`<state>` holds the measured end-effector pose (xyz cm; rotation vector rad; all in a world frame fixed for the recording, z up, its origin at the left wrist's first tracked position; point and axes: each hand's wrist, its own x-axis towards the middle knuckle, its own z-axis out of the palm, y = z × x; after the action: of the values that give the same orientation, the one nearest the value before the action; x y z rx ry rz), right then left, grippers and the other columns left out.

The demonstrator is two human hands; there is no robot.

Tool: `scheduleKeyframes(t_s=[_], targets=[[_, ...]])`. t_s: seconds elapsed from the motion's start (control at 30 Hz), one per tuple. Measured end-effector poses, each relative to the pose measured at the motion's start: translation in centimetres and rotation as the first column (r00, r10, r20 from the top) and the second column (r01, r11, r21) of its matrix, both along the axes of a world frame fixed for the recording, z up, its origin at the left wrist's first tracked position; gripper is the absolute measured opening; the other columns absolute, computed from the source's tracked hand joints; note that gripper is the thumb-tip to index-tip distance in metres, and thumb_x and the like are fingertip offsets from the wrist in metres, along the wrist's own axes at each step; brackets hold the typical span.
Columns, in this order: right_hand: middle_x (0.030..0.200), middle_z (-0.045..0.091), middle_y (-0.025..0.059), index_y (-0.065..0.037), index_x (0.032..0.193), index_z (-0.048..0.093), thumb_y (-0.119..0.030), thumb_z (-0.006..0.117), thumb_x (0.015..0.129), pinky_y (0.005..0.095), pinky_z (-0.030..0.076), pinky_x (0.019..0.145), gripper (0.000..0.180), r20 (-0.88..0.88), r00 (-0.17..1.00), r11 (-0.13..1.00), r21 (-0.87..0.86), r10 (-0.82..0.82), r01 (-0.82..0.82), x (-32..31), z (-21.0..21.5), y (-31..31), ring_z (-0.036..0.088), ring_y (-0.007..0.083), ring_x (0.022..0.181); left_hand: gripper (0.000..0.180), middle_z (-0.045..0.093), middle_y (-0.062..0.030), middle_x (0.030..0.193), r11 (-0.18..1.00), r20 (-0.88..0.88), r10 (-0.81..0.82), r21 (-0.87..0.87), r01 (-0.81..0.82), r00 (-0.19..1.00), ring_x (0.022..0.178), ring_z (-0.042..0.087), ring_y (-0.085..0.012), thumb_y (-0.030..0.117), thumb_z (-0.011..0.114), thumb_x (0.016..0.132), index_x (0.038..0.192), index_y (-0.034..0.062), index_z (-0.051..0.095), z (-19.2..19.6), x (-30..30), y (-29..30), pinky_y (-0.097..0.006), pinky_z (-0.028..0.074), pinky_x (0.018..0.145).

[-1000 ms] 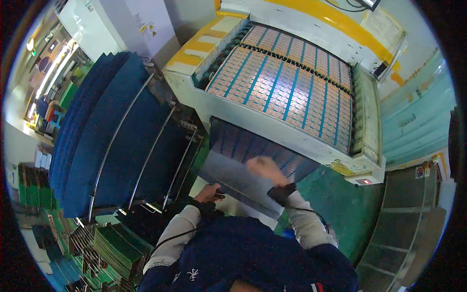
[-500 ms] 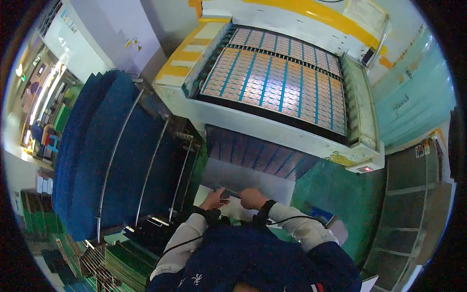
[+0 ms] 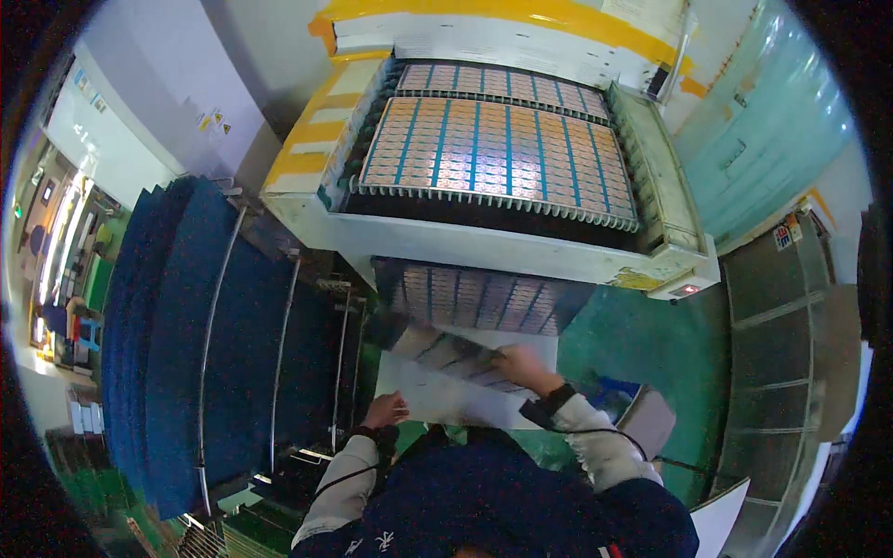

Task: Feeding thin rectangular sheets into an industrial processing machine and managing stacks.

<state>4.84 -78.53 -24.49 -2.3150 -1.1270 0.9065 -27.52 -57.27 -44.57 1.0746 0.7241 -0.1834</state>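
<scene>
A thin, greyish sheet (image 3: 446,356), smeared by motion, slants up to the left in front of me. My right hand (image 3: 528,366) is closed on its right end. My left hand (image 3: 387,410) is nearer to me, its fingers loosely bent and apart, with nothing visible in them; it is beside the left edge of a white sheet (image 3: 430,400). Behind the grey sheet leans a dark panel (image 3: 484,290) patterned in rows. Above, copper-coloured circuit board panels (image 3: 498,153) with blue-green stripes lie on the rollers of a white machine (image 3: 446,233).
To my left stands a rack of large dark-blue boards (image 3: 167,344) with upright metal rods (image 3: 219,344). A grey mesh-like panel frame (image 3: 772,363) stands at the right, above the green floor (image 3: 642,339). A grey rounded object (image 3: 646,420) is beside my right forearm.
My hands have moved apart, the right hand lifting to the right with the grey sheet. The larger panel on the machine has shifted away from the near edge, baring rollers. The view has shifted.
</scene>
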Motion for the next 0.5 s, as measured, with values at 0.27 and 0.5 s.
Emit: scheduleKeyframes(t_s=[0.27, 0.5], targets=[[0.08, 0.062, 0.0032, -0.001, 0.083, 0.063, -0.011, 0.059, 0.085, 0.0296, 0.044, 0.07, 0.012, -0.601, 0.622, 0.48, 0.405, -0.502, 0.778, 2.3, 11.8, -5.1, 0.056, 0.0127, 0.075, 0.022, 0.049, -0.0067, 0.066, 0.945, -0.128, 0.104, -0.297, -0.138, 0.986, 0.055, 0.054, -0.0219, 0.022, 0.048, 0.087, 0.078, 0.0019, 0.048, -5.5, -4.2, 3.2, -0.037, 0.044, 0.047], [0.097, 0.062, 0.0104, -0.001, 0.096, 0.063, -0.009, 0.061, 0.082, 0.0394, 0.048, 0.081, 0.016, -0.889, 0.445, 0.309, 0.394, -0.113, 0.866, 0.7, 12.6, -4.6, 0.06, 0.0242, 0.088, 0.028, 0.051, -0.0064, 0.068, 0.866, -0.059, 0.002, -0.498, -0.031, 0.998, 0.053, 0.055, -0.0209, 0.027, 0.046, 0.09, 0.08, 0.0007, 0.048, -1.6, -1.4, 3.2, -0.034, 0.046, 0.048]])
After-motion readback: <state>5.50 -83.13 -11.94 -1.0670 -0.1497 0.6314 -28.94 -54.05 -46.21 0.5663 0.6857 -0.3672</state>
